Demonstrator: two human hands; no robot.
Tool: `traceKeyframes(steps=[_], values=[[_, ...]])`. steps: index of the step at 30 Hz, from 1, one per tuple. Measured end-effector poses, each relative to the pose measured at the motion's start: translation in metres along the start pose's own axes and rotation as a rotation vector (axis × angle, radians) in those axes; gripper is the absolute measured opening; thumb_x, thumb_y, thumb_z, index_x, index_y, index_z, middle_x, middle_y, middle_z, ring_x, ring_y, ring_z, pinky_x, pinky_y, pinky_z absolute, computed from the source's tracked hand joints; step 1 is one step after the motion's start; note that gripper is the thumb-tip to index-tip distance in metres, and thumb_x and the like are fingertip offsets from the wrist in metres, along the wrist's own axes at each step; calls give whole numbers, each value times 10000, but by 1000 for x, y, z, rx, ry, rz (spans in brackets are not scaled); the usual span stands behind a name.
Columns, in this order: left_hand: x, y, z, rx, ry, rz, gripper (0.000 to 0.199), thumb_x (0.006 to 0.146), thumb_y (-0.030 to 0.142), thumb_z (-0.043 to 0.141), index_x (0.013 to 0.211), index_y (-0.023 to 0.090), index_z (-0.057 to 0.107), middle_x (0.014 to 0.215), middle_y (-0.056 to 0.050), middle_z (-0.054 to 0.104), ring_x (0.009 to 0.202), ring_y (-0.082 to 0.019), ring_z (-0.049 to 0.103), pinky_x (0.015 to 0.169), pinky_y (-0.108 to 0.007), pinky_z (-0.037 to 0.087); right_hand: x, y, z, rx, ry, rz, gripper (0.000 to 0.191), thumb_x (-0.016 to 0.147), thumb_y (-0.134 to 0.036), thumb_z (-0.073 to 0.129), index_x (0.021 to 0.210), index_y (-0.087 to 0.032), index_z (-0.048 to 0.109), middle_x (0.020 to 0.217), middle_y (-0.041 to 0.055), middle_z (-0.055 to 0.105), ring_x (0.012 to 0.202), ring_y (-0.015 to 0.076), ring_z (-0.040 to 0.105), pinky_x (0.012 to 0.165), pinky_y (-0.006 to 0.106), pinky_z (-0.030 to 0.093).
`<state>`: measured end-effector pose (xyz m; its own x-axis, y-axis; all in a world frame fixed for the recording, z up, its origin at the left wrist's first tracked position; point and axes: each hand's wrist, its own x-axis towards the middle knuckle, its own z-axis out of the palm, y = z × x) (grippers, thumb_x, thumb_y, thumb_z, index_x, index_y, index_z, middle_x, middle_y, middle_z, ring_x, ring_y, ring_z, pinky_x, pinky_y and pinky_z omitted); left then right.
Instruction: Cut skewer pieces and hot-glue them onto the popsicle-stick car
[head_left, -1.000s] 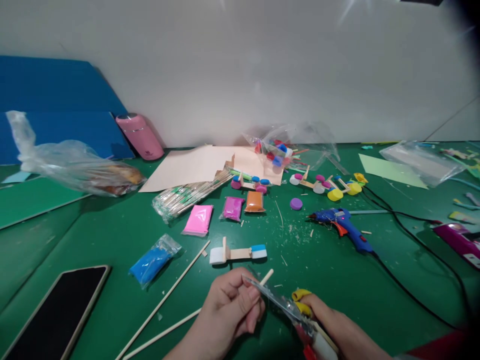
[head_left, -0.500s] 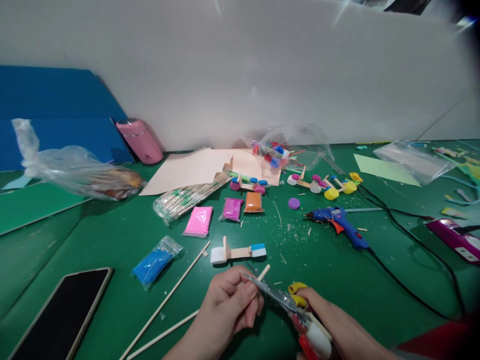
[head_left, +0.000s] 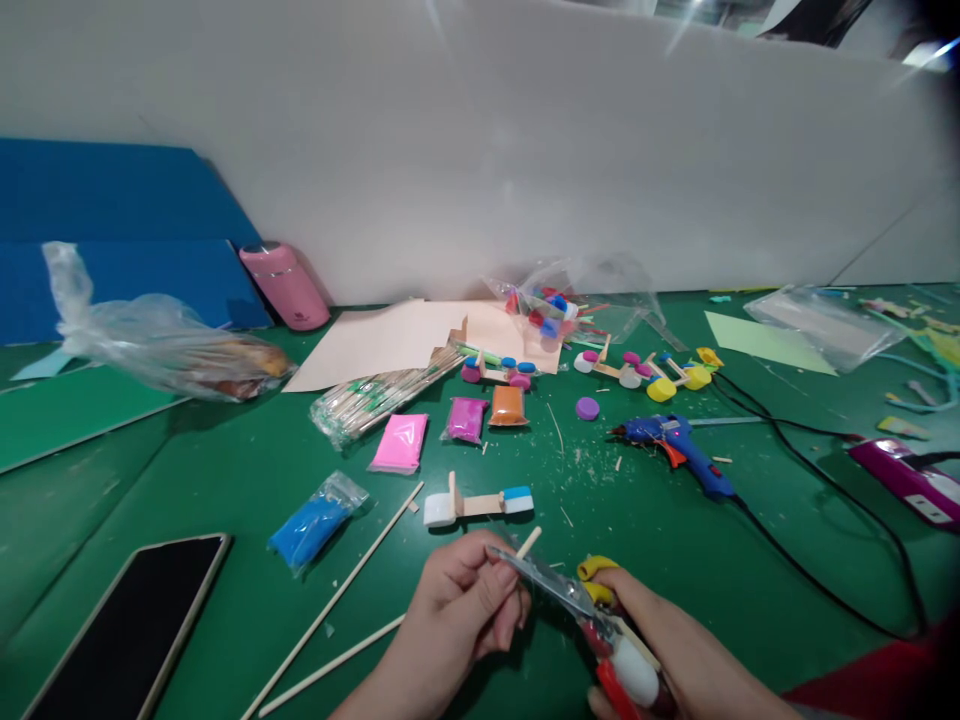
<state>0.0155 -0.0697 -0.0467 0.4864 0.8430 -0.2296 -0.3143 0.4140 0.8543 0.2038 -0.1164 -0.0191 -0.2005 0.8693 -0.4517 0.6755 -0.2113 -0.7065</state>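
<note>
My left hand (head_left: 469, 600) pinches a thin wooden stick (head_left: 529, 543). Its short tip shows past my fingers, and a length that appears to be the same stick emerges on the left behind the hand. In my right hand (head_left: 660, 635) is a pair of scissors (head_left: 555, 582) with yellow and red handle parts. Their blades lie close against the stick by my left fingertips. A white rounded piece (head_left: 636, 672) and a light wooden strip show beside the handles, partly hidden by the hand. Just beyond my left hand rests a small wooden piece with white and blue ends (head_left: 480, 505).
A second stick (head_left: 337, 595) and a phone (head_left: 135, 625) lie at left. Clay packets (head_left: 399, 443) and bundled sticks (head_left: 382, 400) sit farther back. To the right are a blue glue gun (head_left: 679, 445) with its cord and a purple power strip (head_left: 907, 480). Wood scraps dot the table.
The view has shifted very slightly. Both hands, the scissors and the stick keep nearly the same pose.
</note>
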Motion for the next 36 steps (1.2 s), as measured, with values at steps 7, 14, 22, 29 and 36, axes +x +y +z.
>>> traceKeyframes(steps=[7, 14, 22, 29, 36], values=[[3, -4, 0, -181, -75, -54, 206, 773, 325, 548, 669, 149, 519, 350, 60, 447, 364, -58, 343, 484, -222, 280, 0, 6, 7, -86, -17, 45, 351, 645, -247, 571, 967, -194, 439, 710, -1, 627, 625, 149, 579, 524, 207, 377], [0, 3, 1, 292, 79, 47, 308, 776, 380, 528, 587, 136, 519, 435, 31, 469, 407, -63, 342, 419, -206, 219, 1, -1, 3, -130, 26, 48, 389, 614, -256, 601, 961, -192, 437, 714, 1, 606, 622, 153, 555, 523, 211, 378], [2, -5, 1, -179, -57, -92, 204, 790, 313, 525, 693, 135, 536, 349, 58, 437, 377, -62, 364, 441, -204, 207, 2, 10, 5, -67, -54, 1, 424, 614, -273, 601, 982, -182, 410, 679, -8, 588, 626, 151, 556, 516, 206, 370], [0, -2, 3, 49, 59, -3, 247, 769, 369, 549, 670, 145, 518, 409, 46, 476, 397, -55, 313, 447, -203, 220, 2, 6, 3, -137, -29, 46, 403, 640, -335, 589, 976, -188, 424, 667, 0, 587, 604, 153, 553, 488, 204, 352], [0, 0, 1, -83, 23, -40, 242, 765, 352, 557, 653, 145, 501, 355, 60, 432, 380, -58, 329, 422, -198, 174, -1, -3, -3, -133, -50, 71, 422, 613, -324, 621, 974, -209, 437, 737, 5, 596, 648, 157, 559, 516, 202, 381]])
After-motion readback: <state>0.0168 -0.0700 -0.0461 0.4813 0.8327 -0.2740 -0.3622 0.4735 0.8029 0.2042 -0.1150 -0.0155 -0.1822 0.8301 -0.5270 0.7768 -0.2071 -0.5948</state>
